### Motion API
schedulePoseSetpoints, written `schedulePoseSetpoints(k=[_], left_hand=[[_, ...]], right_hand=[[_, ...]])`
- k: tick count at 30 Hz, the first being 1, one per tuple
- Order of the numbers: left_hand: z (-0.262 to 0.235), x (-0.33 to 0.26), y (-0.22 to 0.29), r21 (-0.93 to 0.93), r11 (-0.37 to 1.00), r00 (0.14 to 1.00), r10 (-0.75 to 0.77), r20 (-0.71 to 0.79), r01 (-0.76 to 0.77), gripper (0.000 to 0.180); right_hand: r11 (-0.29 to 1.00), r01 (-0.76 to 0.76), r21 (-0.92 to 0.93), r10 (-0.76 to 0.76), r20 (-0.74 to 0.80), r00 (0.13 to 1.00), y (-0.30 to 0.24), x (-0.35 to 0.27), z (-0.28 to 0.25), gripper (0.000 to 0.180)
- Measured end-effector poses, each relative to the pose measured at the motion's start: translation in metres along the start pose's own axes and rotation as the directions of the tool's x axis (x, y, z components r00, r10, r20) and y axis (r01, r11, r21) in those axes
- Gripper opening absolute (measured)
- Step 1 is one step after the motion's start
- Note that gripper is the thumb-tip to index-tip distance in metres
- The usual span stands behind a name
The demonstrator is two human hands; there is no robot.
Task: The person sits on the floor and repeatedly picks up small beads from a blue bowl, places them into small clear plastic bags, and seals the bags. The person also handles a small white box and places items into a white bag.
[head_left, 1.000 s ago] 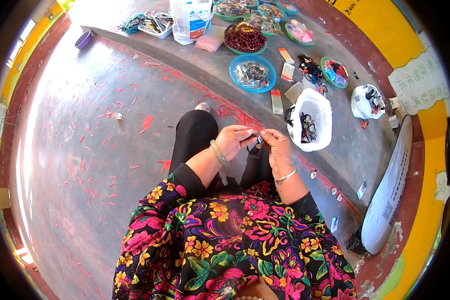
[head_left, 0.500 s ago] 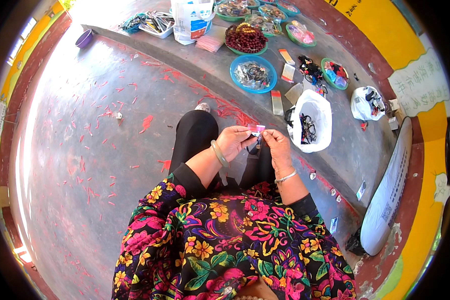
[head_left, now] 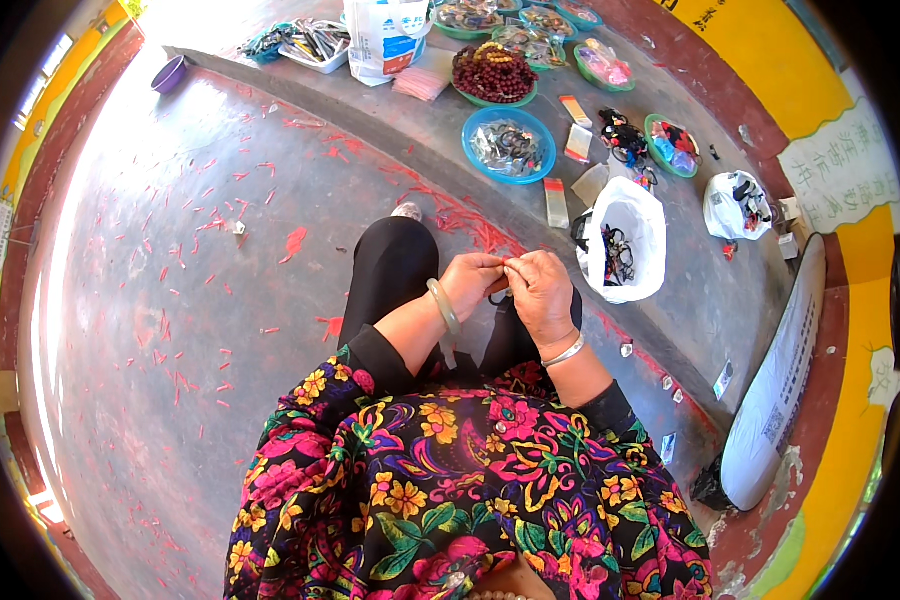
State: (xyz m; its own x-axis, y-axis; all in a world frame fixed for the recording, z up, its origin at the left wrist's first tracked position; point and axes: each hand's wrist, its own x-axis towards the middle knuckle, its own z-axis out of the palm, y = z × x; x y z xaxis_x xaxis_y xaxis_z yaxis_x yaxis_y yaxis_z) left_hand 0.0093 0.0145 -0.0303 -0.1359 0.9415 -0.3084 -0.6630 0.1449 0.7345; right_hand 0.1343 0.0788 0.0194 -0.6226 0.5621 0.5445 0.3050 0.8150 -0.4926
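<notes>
My left hand point(head_left: 470, 287) and my right hand point(head_left: 543, 297) meet above my lap, fingertips pinched together. The small pink-and-clear plastic packet seen between them a moment ago is now almost wholly covered by my fingers. A bit of something dark shows just below the fingertips, too small to name. Nearest to my right hand stands a white plastic bag point(head_left: 650, 225), its mouth wide, with black corded pieces point(head_left: 618, 255) inside. Beyond my hands a blue basin point(head_left: 548, 160) holds many small clear packets point(head_left: 505, 146).
Along the raised concrete ledge point(head_left: 420, 160) sit a green basin of dark red beads point(head_left: 492, 75), pink packets point(head_left: 422, 82), flat cards point(head_left: 556, 204), black cords point(head_left: 622, 138) and another white bag point(head_left: 720, 212). Red scraps point(head_left: 295, 243) litter the floor. A purple bowl point(head_left: 169, 76) stands far left.
My right hand has moved slightly left and turned over, closing against my left fingertips. The pink-and-clear packet has gone from sight behind the fingers.
</notes>
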Motion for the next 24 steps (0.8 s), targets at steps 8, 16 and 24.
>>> schedulePoseSetpoints(k=[8,16,24], left_hand=[[-0.002,0.002,-0.004,0.181,0.983,0.998,-0.034,0.045,0.026,0.023],[0.001,-0.002,-0.001,0.415,0.909,0.999,0.001,0.054,-0.023,0.023],[0.006,-0.006,-0.001,0.662,0.736,0.989,0.129,0.066,-0.14,0.02]], right_hand=[[0.988,0.054,-0.142,-0.051,0.028,0.998,-0.004,0.001,-0.004,0.007],[0.984,0.093,-0.151,-0.073,0.131,0.989,0.0,-0.001,-0.005,0.003],[0.966,0.089,-0.244,-0.046,0.177,0.983,-0.002,-0.004,-0.004,0.005]])
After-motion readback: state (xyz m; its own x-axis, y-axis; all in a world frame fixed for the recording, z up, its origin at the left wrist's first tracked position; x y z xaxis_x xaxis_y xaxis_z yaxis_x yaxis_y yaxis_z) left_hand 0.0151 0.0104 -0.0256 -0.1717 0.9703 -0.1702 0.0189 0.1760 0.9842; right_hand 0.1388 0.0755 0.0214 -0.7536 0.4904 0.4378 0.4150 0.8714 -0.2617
